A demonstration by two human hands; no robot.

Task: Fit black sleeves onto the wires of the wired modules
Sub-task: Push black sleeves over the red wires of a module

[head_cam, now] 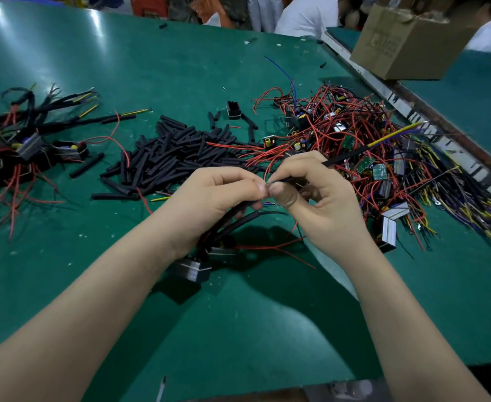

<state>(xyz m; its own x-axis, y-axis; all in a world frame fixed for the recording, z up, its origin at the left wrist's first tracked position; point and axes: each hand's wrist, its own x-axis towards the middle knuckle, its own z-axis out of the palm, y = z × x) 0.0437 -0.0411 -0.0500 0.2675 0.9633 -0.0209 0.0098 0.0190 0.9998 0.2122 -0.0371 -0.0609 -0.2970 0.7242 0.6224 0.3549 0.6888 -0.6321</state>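
— What are my hands doing?
— My left hand (224, 190) pinches a wire tip; sleeved wires run down to a module (190, 271) below. My right hand (313, 187) pinches a black sleeve (345, 156) with yellow wire sticking out.
— And farther off?
— Loose sleeves (174, 158) piled in the middle, unsleeved modules (363, 146) right, finished ones (29, 140) left, a cardboard box (412, 42) behind.
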